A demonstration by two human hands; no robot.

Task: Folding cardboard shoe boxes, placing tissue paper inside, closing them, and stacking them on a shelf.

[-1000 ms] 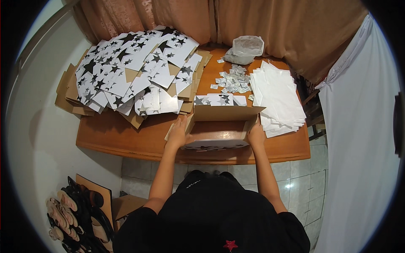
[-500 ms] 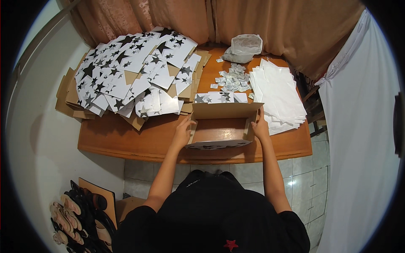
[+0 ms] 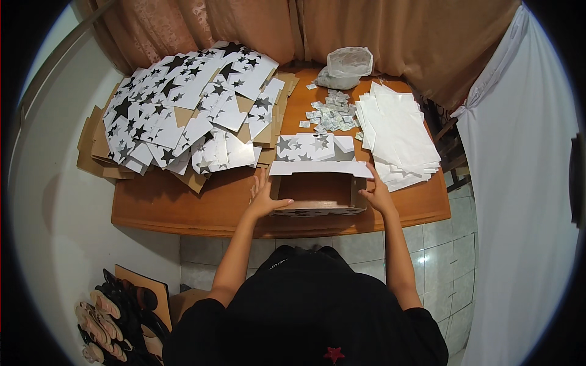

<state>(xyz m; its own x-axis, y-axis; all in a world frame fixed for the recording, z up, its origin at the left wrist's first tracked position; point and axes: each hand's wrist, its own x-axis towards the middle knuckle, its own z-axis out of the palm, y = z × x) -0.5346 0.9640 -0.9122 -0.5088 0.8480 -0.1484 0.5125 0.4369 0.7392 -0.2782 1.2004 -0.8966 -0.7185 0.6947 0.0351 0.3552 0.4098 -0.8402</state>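
Spread fingers and thumb of my left hand (image 3: pixel 262 200) frame the left end of the star-printed box (image 3: pixel 320 169); my right hand (image 3: pixel 378 194) curves round its right end, though I cannot tell whether it pinches the wall; the box sits at the frame's centre, probably braced from both ends to stay square; white sheets (image 3: pixel 398 135) lie right of centre, presumably for easy reach.

box lid (image 3: pixel 320 169) | tipped forward, white edge strip now showing | box interior (image 3: pixel 317 188) darker
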